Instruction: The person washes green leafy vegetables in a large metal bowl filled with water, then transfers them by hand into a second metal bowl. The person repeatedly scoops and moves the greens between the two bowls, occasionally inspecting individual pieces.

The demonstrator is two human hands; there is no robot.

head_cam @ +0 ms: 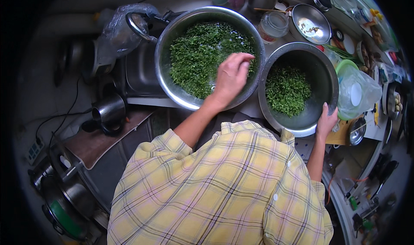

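My left hand [231,73] is over the large stainless steel basin [164,83] on the left, its fingers curled and the thumb apart, with nothing visible between them. Small-leaved greens [194,51] spread through water in that basin, with a few pale bits among them at the upper right. My right hand [327,121] grips the rim of a second stainless steel basin [320,83], thumb over the inside edge. A heap of the same kind of greens [288,91] lies against that basin's left side. The two basins stand side by side, rims nearly touching.
A sink [142,70] with a curved metal faucet [137,28] lies left of the basins. Behind them stand a glass jar [273,25] and a metal pan [311,23]. At right, a plastic bag [362,90] covers a green container [347,65]. A metal cup [108,108] sits lower left.
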